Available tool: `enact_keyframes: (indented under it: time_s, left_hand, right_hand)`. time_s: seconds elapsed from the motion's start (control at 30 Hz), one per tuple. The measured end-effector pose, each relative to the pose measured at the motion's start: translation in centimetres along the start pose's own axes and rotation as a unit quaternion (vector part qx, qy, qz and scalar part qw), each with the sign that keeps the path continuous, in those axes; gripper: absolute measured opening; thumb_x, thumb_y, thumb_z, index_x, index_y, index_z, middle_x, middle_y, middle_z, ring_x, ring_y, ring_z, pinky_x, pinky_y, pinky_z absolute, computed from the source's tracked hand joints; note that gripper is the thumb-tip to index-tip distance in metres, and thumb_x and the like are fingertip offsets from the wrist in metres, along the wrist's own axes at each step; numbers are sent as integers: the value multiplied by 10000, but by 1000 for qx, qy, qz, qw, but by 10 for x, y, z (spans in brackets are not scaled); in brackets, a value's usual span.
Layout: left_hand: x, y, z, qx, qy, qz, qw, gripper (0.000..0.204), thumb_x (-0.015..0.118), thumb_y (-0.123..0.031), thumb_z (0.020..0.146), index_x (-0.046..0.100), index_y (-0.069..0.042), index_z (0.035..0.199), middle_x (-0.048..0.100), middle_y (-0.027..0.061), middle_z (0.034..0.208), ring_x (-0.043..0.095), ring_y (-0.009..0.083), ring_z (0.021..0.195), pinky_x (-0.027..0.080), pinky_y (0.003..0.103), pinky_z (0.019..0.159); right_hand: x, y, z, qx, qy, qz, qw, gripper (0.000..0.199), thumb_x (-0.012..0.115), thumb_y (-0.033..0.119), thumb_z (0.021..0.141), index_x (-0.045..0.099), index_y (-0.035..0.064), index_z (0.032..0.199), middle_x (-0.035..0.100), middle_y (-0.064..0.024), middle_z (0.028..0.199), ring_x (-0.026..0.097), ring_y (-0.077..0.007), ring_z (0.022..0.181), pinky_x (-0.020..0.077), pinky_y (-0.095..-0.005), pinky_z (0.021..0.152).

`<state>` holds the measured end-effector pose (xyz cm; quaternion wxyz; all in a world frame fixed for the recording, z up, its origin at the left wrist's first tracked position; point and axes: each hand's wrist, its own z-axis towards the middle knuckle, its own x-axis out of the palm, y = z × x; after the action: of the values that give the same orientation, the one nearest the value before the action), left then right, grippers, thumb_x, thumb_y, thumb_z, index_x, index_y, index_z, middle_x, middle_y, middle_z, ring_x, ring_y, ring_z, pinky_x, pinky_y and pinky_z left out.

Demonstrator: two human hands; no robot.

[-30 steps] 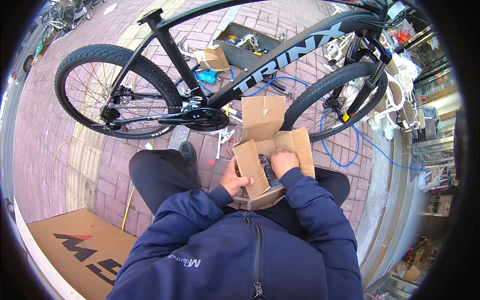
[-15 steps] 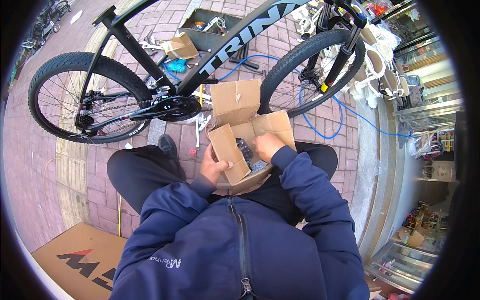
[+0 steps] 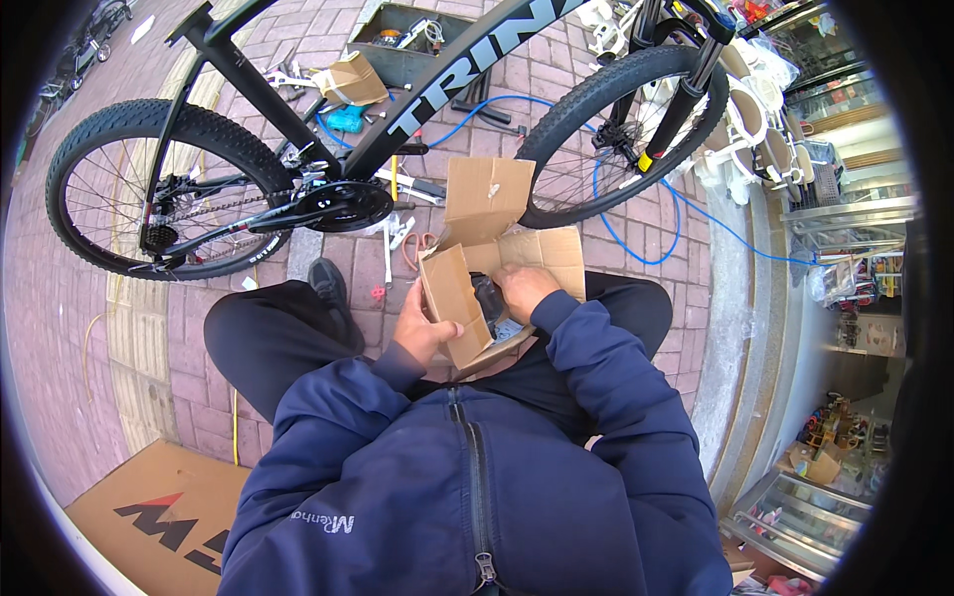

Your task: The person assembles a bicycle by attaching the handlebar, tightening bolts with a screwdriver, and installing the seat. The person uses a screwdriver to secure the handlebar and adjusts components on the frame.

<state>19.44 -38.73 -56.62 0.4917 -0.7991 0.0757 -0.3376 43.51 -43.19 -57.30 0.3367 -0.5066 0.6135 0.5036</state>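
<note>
An opened cardboard box (image 3: 453,298) rests between my legs with its flaps up. My left hand (image 3: 425,330) grips its left side, the thumb lying over the flap and the fingers round the outside. My right hand (image 3: 527,291) reaches in at the right side, its fingers bent down; the fingertips are hidden, so what they hold does not show. Beside those fingers a black part (image 3: 484,295) lies in the box, its kind unclear. Pale printed packaging (image 3: 508,329) shows near the box's bottom edge.
A black mountain bike (image 3: 338,164) stands just ahead, its front wheel (image 3: 542,129) close to the box. Behind it are a grey toolbox (image 3: 370,45), a teal tool (image 3: 346,119) and a blue hose (image 3: 608,226). A large printed carton (image 3: 149,497) lies lower left; shelves (image 3: 845,219) line the right.
My right hand has moved slightly left and deeper into the box, closer to the black part. My left hand keeps its grip. The whole view has shifted a little.
</note>
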Motion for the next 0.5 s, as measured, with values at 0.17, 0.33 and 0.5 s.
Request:
enact_keyframes:
  time_s: [0.17, 0.33, 0.5]
  left_hand:
    - [3, 3, -3, -52, -15, 12, 998, 949, 720, -12, 614, 368, -32, 1496, 571, 99, 1314, 542, 241, 1233, 425, 366, 1065]
    - [8, 0, -8, -122, -14, -42, 992, 895, 693, -2, 652, 340, 32, 1474, 569, 157, 1314, 568, 261, 1208, 461, 384, 1037]
    - [8, -2, -12, -142, 17, -30, 989, 860, 699, -46, 665, 398, -11, 1469, 577, 132, 1312, 567, 267, 1198, 450, 387, 1045]
  right_hand:
    - [0, -4, 1, 4, 109, 21, 994, 222, 559, 114, 810, 712, 5, 930, 711, -228, 909, 682, -396, 888, 540, -500, 782]
    - [-14, -3, -2, 15, 256, 79, 963, 197, 564, 58, 787, 727, -39, 842, 719, -246, 905, 715, -351, 894, 557, -476, 779]
    - [-25, 5, 1, 160, 458, 141, 863, 190, 582, 27, 797, 724, -63, 888, 730, -233, 965, 730, -313, 947, 565, -411, 821]
